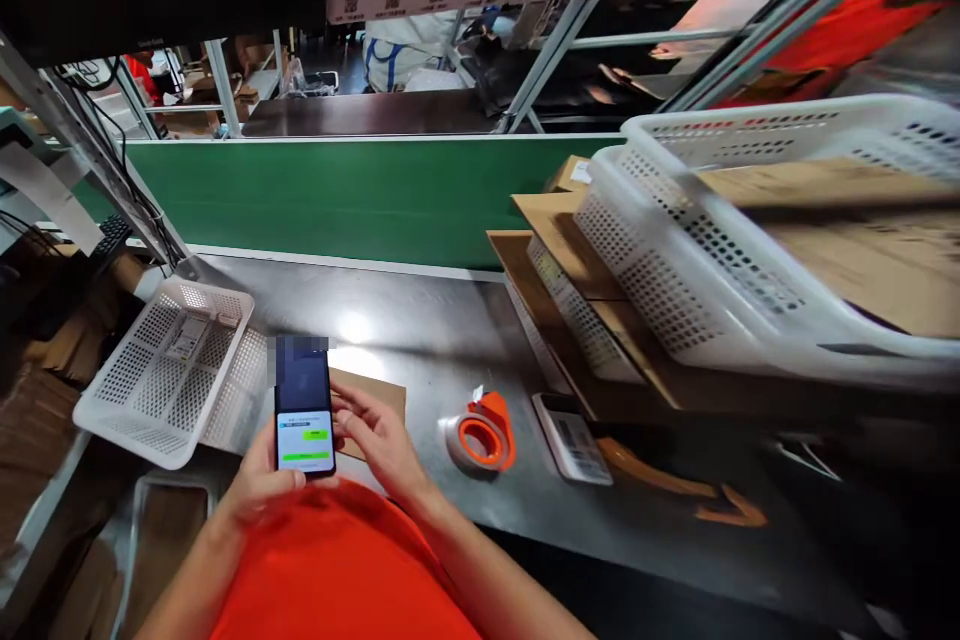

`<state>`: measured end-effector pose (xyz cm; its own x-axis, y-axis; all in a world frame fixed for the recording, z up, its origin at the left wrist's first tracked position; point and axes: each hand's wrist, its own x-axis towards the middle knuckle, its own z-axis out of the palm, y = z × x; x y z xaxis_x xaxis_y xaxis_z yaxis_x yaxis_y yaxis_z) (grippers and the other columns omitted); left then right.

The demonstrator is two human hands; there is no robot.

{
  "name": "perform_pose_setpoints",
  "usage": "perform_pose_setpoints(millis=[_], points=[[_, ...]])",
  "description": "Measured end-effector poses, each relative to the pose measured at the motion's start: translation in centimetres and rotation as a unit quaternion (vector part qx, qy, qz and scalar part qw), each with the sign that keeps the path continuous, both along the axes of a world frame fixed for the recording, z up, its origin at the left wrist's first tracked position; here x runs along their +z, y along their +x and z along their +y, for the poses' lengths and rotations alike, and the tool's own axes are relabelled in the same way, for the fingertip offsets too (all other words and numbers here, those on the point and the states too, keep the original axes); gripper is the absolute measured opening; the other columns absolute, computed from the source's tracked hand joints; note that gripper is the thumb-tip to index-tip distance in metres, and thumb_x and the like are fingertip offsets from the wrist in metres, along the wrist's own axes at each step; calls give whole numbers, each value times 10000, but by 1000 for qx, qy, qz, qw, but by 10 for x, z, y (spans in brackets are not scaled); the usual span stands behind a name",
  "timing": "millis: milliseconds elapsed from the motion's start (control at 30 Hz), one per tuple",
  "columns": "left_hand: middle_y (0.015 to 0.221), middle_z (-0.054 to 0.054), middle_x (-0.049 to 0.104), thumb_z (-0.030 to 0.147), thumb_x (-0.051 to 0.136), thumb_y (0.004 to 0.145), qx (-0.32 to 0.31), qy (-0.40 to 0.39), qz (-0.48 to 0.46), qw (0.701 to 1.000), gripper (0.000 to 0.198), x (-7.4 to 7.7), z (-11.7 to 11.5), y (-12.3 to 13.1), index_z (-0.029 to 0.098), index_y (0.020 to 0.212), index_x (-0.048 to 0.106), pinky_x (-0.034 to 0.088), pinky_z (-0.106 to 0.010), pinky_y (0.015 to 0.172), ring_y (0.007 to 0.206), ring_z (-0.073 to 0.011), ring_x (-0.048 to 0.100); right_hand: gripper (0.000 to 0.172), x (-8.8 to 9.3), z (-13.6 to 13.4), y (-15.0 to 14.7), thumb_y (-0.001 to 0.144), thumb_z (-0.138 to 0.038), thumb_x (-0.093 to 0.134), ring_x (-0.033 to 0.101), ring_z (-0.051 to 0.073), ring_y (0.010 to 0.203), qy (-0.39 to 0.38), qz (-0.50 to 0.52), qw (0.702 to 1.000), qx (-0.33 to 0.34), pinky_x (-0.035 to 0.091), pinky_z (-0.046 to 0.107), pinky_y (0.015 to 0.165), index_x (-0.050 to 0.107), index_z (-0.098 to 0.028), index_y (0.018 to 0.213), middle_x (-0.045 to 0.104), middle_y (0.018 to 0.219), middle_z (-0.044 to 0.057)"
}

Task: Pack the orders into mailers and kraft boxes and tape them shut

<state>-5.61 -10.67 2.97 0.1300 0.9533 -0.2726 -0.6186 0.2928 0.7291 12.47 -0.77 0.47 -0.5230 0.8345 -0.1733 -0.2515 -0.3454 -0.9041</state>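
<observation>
My left hand (259, 480) is closed around the lower left side of a black smartphone (304, 425), its thumb over the bottom edge. The phone's lit screen is dark in its upper part, with a white panel and green bars below. My right hand (382, 440) is at the phone's right edge, thumb and fingers bent against it; some fingertips are hidden behind it. Beneath the hands lies a flat piece of brown cardboard (386, 398) on the metal table (420, 320). To the right is an orange tape dispenser (501, 420) with a roll of tape.
A white perforated basket (169, 370) stands at the left. Stacked white baskets (675, 290) with cardboard fill the right side. A pale flat object with a label (574, 440) and an orange strap (660, 468) lie on the table. Beyond runs a green belt (360, 195).
</observation>
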Motion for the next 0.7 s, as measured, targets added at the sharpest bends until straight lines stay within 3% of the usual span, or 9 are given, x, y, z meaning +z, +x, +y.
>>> perform_pose_setpoints(millis=[67,133,300,467,700], points=[[1435,-202,711,263,925,775,-3,-1,1,1000,690,-1,1,2,200,1407,655,640,-572,1030,1374,-470,640,544,16,0,-6,862,-532,821,768,239,908,1,17,999,28,628,358,730,735,-262,1326,824,1154,71],[1417,-180,723,266,930,771,-1,-1,5,1000,693,-3,2,4,216,1406,660,641,-571,1022,1338,-459,668,528,21,0,-7,851,-506,840,770,229,898,3,17,999,31,632,348,735,734,-257,1305,828,1111,55],[1398,-162,734,274,941,759,6,-5,11,1000,697,-5,6,8,222,1397,666,631,-584,1030,1307,-455,681,536,12,3,-3,820,-494,883,769,240,870,-14,-18,1000,2,637,354,714,731,-223,1257,826,1065,75],[1397,-189,721,267,943,752,-8,-10,-3,1000,685,-7,11,10,202,1372,660,642,-578,1016,1338,-447,665,564,12,5,3,832,-510,873,765,232,892,-28,-8,999,17,626,338,726,728,-236,1303,823,1107,82],[1366,-191,733,279,936,743,-23,3,-19,1000,725,-28,16,8,194,1396,630,688,-529,935,1298,-432,692,490,15,4,5,870,-468,828,762,223,922,-17,-5,1000,8,623,322,752,743,-226,1288,820,1120,93]])
